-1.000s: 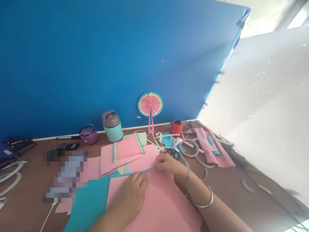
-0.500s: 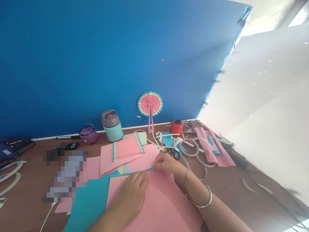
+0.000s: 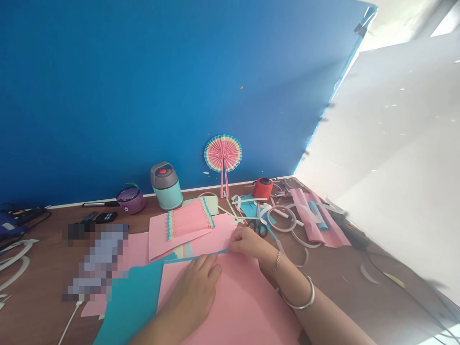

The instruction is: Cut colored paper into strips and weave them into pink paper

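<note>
Nearest the camera, a large pink sheet (image 3: 237, 302) lies flat on the table (image 3: 359, 297), overlapping a teal sheet (image 3: 134, 302) on its left. The left hand (image 3: 196, 290) rests palm down on the pink sheet, fingers spread and gripping nothing, pinning the paper near its far edge. Along that edge runs a thin blue strip (image 3: 196, 257). The right hand (image 3: 249, 242) pinches the strip's right end between fingertips and presses it to the sheet's corner.

Judging by how things lie, the strip looks laid along most of the edge already, with the right end being set; the sheet itself is flat, with no folds in it.

Just beyond the hands sits a pleated pink piece (image 3: 189, 221) with coloured trim at both ends, which seems one stage further on. Farther back lie scissors (image 3: 259, 225), tape rings (image 3: 282, 219), paper offcuts, a red spool (image 3: 263, 188), a mint flask (image 3: 165, 186) and a purple pot (image 3: 131, 200). Against the blue backdrop (image 3: 143, 86) stands a finished round fan (image 3: 223, 153), so at least one piece is complete.
</note>
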The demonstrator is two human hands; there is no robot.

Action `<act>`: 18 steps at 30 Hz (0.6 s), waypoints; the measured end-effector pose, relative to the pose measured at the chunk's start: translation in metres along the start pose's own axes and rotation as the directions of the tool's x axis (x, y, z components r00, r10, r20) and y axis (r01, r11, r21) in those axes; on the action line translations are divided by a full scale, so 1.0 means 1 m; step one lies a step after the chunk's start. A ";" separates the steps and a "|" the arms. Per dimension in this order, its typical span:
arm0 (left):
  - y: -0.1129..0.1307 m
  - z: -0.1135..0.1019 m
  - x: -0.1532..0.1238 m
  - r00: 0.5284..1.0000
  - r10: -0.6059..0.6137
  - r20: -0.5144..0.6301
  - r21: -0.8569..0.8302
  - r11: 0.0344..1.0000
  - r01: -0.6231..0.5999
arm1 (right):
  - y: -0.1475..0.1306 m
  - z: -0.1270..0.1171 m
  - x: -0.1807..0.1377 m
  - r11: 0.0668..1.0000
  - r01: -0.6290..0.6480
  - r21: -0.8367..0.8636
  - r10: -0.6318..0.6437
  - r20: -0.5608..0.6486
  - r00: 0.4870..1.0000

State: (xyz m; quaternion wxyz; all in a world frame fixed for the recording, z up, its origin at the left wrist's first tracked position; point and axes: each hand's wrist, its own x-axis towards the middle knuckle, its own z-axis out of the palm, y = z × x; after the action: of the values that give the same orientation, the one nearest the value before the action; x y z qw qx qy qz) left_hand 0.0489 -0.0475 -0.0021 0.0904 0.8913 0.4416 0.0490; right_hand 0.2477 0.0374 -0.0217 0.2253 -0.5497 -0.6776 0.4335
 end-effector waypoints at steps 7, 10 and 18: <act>-0.002 0.003 0.000 1.000 0.001 0.001 -0.007 1.000 -0.001 | -0.001 0.000 -0.001 1.000 -0.009 -0.019 0.009 -0.012 1.000; -0.002 0.003 0.000 1.000 0.004 0.008 -0.003 1.000 -0.004 | -0.002 0.000 -0.001 0.999 -0.027 -0.028 0.026 -0.012 1.000; -0.001 0.002 0.000 1.000 -0.001 0.029 0.022 1.000 0.001 | -0.005 0.000 -0.002 0.998 -0.030 -0.051 0.029 -0.003 1.000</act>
State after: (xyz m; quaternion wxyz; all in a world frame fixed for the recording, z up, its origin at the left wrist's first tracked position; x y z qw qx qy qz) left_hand 0.0486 -0.0475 -0.0044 0.0872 0.8926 0.4413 0.0313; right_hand 0.2451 0.0355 -0.0175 0.2054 -0.5657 -0.6801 0.4187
